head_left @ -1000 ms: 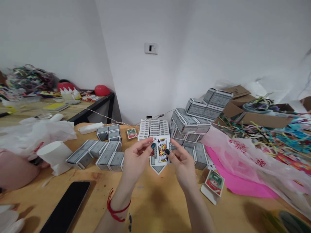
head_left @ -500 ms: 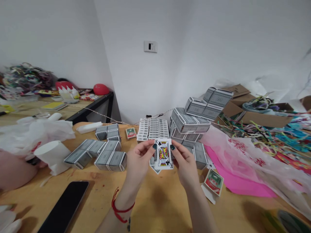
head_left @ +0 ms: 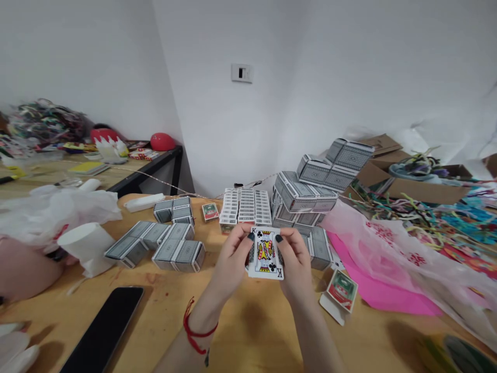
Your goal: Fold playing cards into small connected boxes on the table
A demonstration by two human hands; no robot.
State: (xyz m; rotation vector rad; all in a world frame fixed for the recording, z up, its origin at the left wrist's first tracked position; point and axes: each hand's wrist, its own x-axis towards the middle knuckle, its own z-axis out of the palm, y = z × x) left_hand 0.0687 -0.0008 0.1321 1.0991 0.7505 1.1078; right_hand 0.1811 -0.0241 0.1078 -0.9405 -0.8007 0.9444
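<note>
A few playing cards (head_left: 266, 254), with the king of clubs facing me on top, are held upright above the table between both my hands. My left hand (head_left: 235, 252) pinches their left edge, its thumb on the front. On the right edge, my right hand (head_left: 294, 254) grips in the same way. The fingers behind the cards are hidden. Beyond the cards stand rows of small white-edged card packs (head_left: 244, 207). An opened red and green card box (head_left: 341, 290) lies right of my right hand, its flap out.
Grey patterned card blocks (head_left: 176, 248) lie on the left and more are piled in a tall stack (head_left: 306, 191) at the right. A black phone (head_left: 104, 329) rests front left. Pink plastic (head_left: 382, 280) and a cardboard box of colourful cords (head_left: 423, 186) occupy the right side.
Both hands have moved slightly down and right with the cards. The card that stuck out below the king is now mostly lined up behind it.
</note>
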